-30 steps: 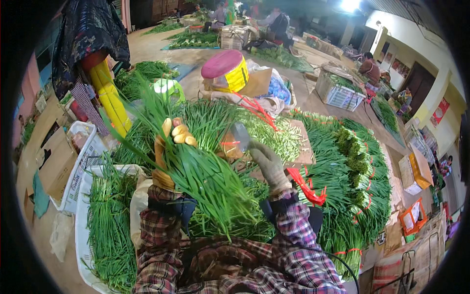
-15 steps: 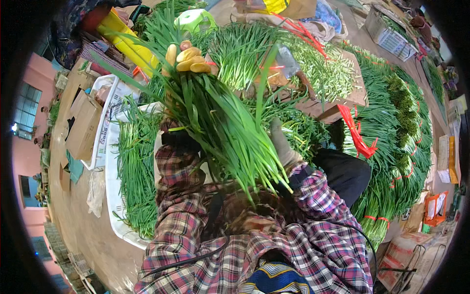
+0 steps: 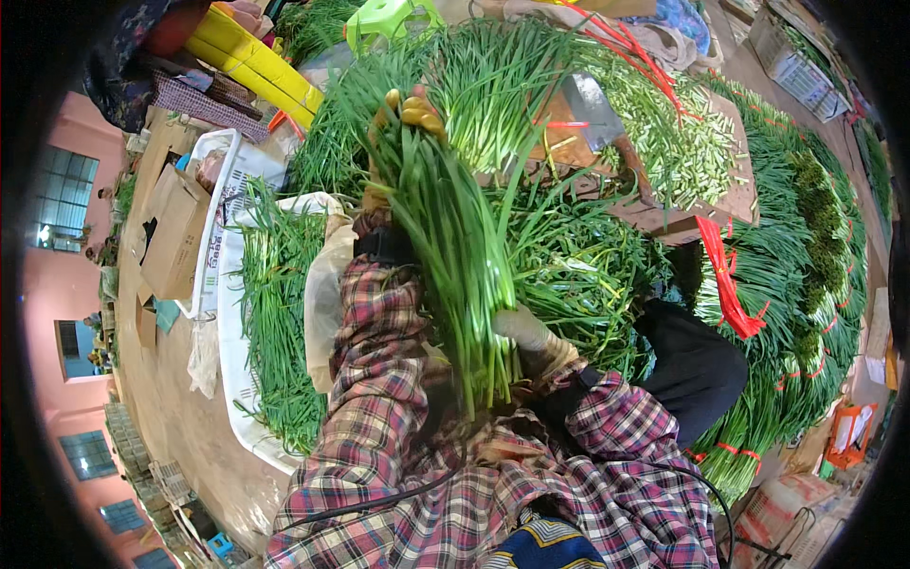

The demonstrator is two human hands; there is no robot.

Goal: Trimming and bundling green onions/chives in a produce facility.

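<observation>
My left hand (image 3: 417, 116), in a yellow glove, is closed round the leafy end of a bunch of garlic chives (image 3: 460, 247). The bunch hangs tilted toward me, its pale stem ends lowest. Against the right side of the stems, my right hand (image 3: 529, 334) wears a pale glove and curls onto them; its fingertips are partly hidden by the bunch. Beneath and to the right lies a loose heap of chives (image 3: 578, 275). Beyond it, a cleaver (image 3: 592, 109) with a wooden handle rests on a board (image 3: 654, 204) beside chopped stem pieces (image 3: 706, 142).
A white crate (image 3: 232, 379) of chives stands to the left, with a cardboard box (image 3: 175, 232) behind it. Tied bundles (image 3: 806, 247) are stacked on the right. Red ties (image 3: 730, 294) hang from the board's near corner. A green stool (image 3: 393, 19) stands far off.
My left hand has lowered the bunch a little, and the bunch hangs straighter and narrower. My right hand has gone from upright and open beside the stems to curled against them.
</observation>
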